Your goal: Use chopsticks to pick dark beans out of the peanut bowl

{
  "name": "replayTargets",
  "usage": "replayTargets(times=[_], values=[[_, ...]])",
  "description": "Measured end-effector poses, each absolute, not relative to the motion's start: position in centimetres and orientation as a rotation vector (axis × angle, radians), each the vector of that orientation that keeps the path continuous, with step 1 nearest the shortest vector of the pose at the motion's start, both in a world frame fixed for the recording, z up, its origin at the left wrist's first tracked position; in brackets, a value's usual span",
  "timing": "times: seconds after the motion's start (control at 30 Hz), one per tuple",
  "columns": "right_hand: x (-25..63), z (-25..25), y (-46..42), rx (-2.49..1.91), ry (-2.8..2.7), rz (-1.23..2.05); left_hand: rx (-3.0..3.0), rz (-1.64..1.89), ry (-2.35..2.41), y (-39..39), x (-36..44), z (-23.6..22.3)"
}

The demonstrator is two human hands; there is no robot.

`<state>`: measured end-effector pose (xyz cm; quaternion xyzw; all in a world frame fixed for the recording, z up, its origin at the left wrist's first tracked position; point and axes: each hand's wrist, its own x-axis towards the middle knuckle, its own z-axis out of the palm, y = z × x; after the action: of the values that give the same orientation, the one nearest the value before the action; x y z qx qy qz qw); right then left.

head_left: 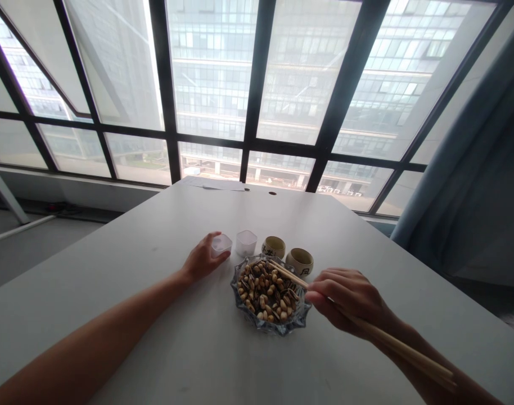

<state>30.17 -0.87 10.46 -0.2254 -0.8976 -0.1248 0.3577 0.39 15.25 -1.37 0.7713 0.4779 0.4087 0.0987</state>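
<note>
My right hand (345, 295) is closed around a pair of wooden chopsticks (402, 346). Their tips reach over the far side of a scalloped glass bowl (269, 326), among mixed nuts and seeds (263, 292). To the left, my left hand (201, 257) grips a small clear plastic cup (221, 245) between thumb and fingers. A second clear cup (246, 243) stands just right of it, behind the bowl. Beside that are two small ceramic cups with dark characters, one cup (274, 246) behind the bowl and the other cup (300, 261) nearer my right hand.
All of this stands on a white table (156, 332). Papers (215, 183) lie at its far end, close to two dark round holes. Beyond are tall windows with black frames (252, 84), and a blue-grey curtain (463, 146) hangs at the right.
</note>
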Motion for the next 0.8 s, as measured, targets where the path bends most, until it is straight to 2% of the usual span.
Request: replayTargets(times=[0.1,0.2,0.3,0.53,0.8], values=[[30.6,10.2,-0.6,-0.699,-2.100,0.020,2.309,1.302,1.375,15.3,0.4,-1.6],[31.0,10.2,-0.1,-0.864,-1.659,0.361,2.376,1.385,1.304,15.3,0.4,-1.7],[31.3,10.6,0.5,-0.914,-1.355,0.509,2.435,1.404,1.230,15.3,0.4,-1.7],[30.9,10.0,0.7,-0.904,-1.313,0.509,2.460,1.423,1.188,15.0,0.5,-1.4],[26.6,7.9,2.7,-0.753,-1.817,0.139,2.505,1.391,1.101,14.6,0.6,-1.3]])
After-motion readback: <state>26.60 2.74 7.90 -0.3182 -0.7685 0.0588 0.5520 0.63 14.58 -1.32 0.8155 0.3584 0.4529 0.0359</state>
